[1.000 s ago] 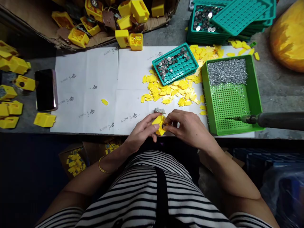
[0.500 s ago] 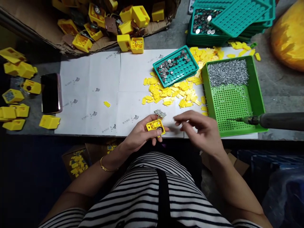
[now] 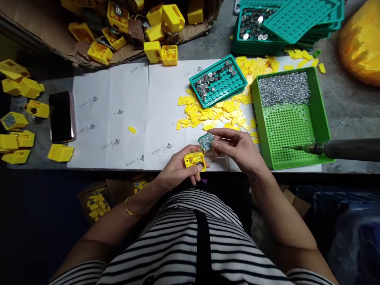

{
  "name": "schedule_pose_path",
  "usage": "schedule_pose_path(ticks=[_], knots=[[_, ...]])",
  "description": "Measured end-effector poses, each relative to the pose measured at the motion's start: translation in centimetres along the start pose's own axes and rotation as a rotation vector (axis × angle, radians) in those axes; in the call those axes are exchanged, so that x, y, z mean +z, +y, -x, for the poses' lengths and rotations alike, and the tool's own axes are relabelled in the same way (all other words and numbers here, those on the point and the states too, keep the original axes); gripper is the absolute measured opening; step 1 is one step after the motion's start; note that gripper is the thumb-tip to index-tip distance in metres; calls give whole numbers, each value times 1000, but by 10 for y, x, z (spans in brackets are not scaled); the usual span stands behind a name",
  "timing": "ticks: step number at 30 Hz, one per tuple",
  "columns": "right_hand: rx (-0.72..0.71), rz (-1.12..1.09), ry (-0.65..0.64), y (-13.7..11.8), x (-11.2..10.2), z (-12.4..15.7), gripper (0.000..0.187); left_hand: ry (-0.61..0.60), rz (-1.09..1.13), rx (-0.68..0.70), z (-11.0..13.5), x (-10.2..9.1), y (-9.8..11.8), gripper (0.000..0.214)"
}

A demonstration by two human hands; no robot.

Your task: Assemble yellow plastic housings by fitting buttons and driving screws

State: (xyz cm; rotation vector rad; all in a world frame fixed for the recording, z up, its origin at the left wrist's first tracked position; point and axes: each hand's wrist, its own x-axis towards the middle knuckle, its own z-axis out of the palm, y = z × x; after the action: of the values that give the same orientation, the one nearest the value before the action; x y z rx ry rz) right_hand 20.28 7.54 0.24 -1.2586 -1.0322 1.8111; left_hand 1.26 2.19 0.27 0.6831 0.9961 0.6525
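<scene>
Here, left hand (image 3: 178, 171) grips boxy yellow plastic shell (image 3: 194, 161); right hand (image 3: 238, 149) pinches flat board (image 3: 206, 141).

The left hand (image 3: 178, 171) covers the underside and near edge of the yellow housing (image 3: 194, 161) in its grip, and the parts inside that housing are too small to make out. Fingertips of the right hand (image 3: 239, 148) hide 1 edge of the small circuit board (image 3: 206, 141). The wires between board and housing are barely visible. The electric screwdriver (image 3: 341, 149) runs off the right edge, and the cardboard box (image 3: 38, 35) and stack of teal trays (image 3: 297, 23) run off the top. Under the tabletop (image 3: 350, 107), a carton (image 3: 95, 200) sits in deep shadow.
</scene>
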Motion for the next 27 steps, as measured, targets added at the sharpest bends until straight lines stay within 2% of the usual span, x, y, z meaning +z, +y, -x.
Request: schedule_pose_path(ticks=[5,11,19,21,23,25,27], knots=[[-8,9,-16,-5,1,4,29,69,-47,-28,-5,3,0,40],[-79,92,-39,-11,5,13,33,207,-189,36,-7,1,-5,34],[-83,112,29,-8,14,23,33,251,-115,37,-10,2,-7,34],[-130,135,37,-6,11,22,31,202,-179,3,-7,2,-5,36],[-210,225,28,-6,6,21,27,64,-205,-89,-5,-1,-1,35],[-286,357,-5,-9,-2,19,22,-94,-150,-191,-2,-4,3,34],[-321,451,-65,-12,-10,18,19,-193,-62,-253,-1,-6,6,34]])
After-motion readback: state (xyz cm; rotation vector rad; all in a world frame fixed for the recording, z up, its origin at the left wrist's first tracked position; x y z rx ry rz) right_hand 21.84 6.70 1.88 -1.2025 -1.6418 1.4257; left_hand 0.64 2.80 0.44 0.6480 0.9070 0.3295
